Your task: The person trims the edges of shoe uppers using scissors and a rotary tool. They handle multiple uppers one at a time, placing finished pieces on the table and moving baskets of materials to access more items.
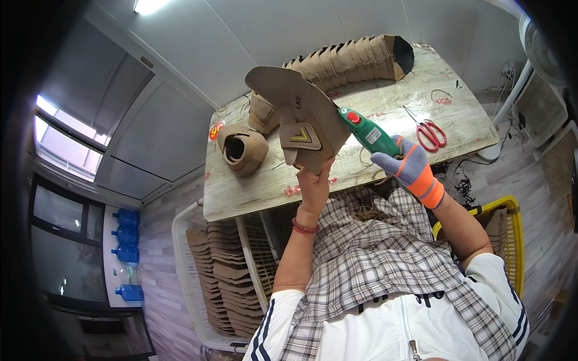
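Only the head camera here, so going off that. The left hand (314,183), bare, has its grip pinched around the bottom end of a tan shoe upper (304,111), which is up in the air over the bench (238,195). The right hand (415,174) wears a grey-and-orange glove, and its grip is wrapped around the rear of a green handheld tool (374,137) with a red switch (fingers curled right round it, no slack that I can see).

The relation I'd say matters: the upper sits up and to the left of the right grip, its long axis running from upper left down to the left hand. The tool slants up-left too, so its nose points at the upper's right edge. It's either touching or just beside it, honestly can't tell which. The left hand is obviously the nearer one, since it's on the piece.

Red-handled scissors (431,135) lie right of the tool, a curled tan upper (244,153) stands to the left, and a nested row of tan uppers (355,60) lies behind.
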A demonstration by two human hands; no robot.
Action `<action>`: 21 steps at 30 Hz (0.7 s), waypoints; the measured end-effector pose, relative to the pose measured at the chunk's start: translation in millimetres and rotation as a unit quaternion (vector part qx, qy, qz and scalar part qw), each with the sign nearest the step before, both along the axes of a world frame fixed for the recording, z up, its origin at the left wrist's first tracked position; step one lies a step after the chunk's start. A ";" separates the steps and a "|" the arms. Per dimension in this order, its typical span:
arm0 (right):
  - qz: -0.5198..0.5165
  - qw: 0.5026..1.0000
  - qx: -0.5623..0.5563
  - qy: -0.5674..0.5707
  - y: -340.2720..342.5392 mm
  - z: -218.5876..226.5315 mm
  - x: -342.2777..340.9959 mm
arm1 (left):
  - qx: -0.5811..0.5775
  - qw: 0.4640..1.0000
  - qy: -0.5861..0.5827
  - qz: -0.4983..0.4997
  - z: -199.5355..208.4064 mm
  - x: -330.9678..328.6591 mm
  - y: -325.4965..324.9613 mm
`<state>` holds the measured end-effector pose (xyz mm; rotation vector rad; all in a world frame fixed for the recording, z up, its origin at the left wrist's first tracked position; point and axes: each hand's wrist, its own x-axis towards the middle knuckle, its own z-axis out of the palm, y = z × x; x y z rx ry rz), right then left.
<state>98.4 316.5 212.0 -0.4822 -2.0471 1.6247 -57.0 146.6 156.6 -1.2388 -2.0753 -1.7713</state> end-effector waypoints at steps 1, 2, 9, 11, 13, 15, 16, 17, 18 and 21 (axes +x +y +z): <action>0.002 1.000 -0.009 0.001 -0.3 3.3 0.3 | -0.020 1.000 0.017 0.007 -1.4 1.0 -0.6; 0.008 1.000 -0.020 0.004 0.3 6.1 0.7 | -0.020 1.000 0.017 0.003 -4.3 1.7 -0.1; 0.025 0.998 -0.059 0.007 5.1 9.7 -2.5 | -0.070 0.990 0.123 -0.013 -11.4 2.5 -9.3; 0.025 0.998 -0.057 -0.005 8.3 11.0 -3.3 | -0.059 0.982 0.181 -0.016 -11.9 4.0 -14.9; 0.024 0.998 -0.057 -0.011 11.9 14.3 -3.5 | -0.077 0.976 0.200 0.021 -8.3 6.2 -23.6; 0.010 1.000 -0.011 -0.014 17.3 12.6 2.2 | -0.103 0.965 0.221 0.098 4.5 3.7 -39.9; -0.009 1.000 -0.002 -0.028 21.3 4.5 6.1 | -0.118 0.954 0.228 0.152 14.4 2.1 -49.3; -0.033 0.999 0.013 -0.041 26.5 -1.1 9.5 | -0.127 0.942 0.235 0.202 25.3 -3.0 -54.0; -0.036 0.998 -0.010 -0.049 28.3 -5.2 12.4 | -0.163 0.927 0.230 0.248 39.6 -13.2 -60.6; -0.046 0.994 -0.055 -0.080 27.9 -17.1 18.3 | -0.255 0.875 0.225 0.345 71.0 -57.2 -78.7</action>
